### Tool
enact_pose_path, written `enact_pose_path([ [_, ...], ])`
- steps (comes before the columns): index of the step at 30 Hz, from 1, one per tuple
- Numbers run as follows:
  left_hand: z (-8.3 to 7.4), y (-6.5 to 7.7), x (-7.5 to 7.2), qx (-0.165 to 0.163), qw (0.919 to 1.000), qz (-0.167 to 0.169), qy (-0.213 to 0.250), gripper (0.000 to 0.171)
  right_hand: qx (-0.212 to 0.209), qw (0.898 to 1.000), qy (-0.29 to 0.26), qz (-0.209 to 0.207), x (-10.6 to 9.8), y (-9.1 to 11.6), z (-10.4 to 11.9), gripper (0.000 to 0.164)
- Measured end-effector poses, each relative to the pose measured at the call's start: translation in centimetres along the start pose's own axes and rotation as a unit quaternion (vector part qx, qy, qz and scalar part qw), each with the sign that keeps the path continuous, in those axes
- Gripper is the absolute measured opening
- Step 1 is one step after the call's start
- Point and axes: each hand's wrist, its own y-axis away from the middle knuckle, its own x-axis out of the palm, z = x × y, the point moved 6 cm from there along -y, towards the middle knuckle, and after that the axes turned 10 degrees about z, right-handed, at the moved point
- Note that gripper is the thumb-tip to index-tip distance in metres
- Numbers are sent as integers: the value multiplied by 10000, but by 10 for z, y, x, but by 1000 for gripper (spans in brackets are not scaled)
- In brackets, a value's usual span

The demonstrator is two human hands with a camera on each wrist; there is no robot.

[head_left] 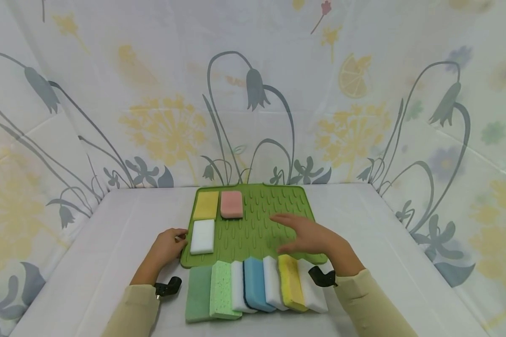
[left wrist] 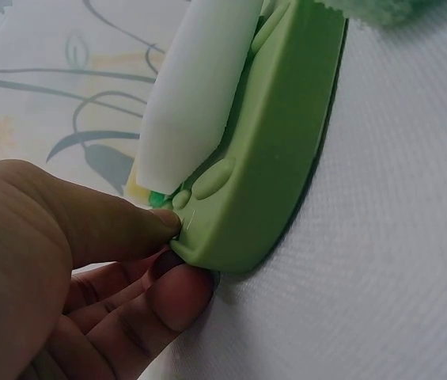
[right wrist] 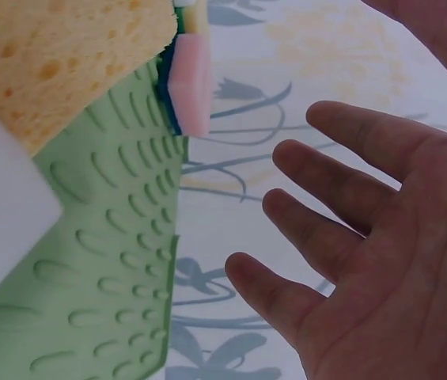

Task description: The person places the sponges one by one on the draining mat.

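Note:
A green ridged silicone mat (head_left: 257, 238) lies on the table. Its left edge is pinched between thumb and fingers of my left hand (head_left: 166, 245), as the left wrist view shows. On the mat rest a yellow sponge (head_left: 206, 205), a pink sponge (head_left: 231, 204) with a dark underside, and a white sponge (head_left: 203, 236) close to that hand. Over the mat's right half hovers my right hand (head_left: 314, 236), fingers spread and straight, holding nothing. In the right wrist view its fingers (right wrist: 342, 174) are apart from the mat and sponges.
Along the mat's front edge leans a row of several sponges: dark green (head_left: 199, 295), light green (head_left: 224, 290), blue (head_left: 258, 284), yellow (head_left: 292, 283) and white ones (head_left: 314, 292). A flower-printed cloth (head_left: 253, 131) hangs behind and at both sides of the white table (head_left: 139, 215).

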Motion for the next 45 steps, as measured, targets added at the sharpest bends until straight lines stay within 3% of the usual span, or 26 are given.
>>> enact_pose_path([
  [7, 0, 0, 0, 10, 10000, -17, -2, 40, 187, 9997, -182, 38, 10, 12, -8, 83],
  [26, 1, 0, 1, -53, 10000, 11, 14, 41, 193, 9985, -497, 143, 33, 36, -18, 87],
  [45, -1, 2, 0, -60, 10000, 34, 63, 41, 299, 9973, -599, 292, 47, 54, -31, 103],
])
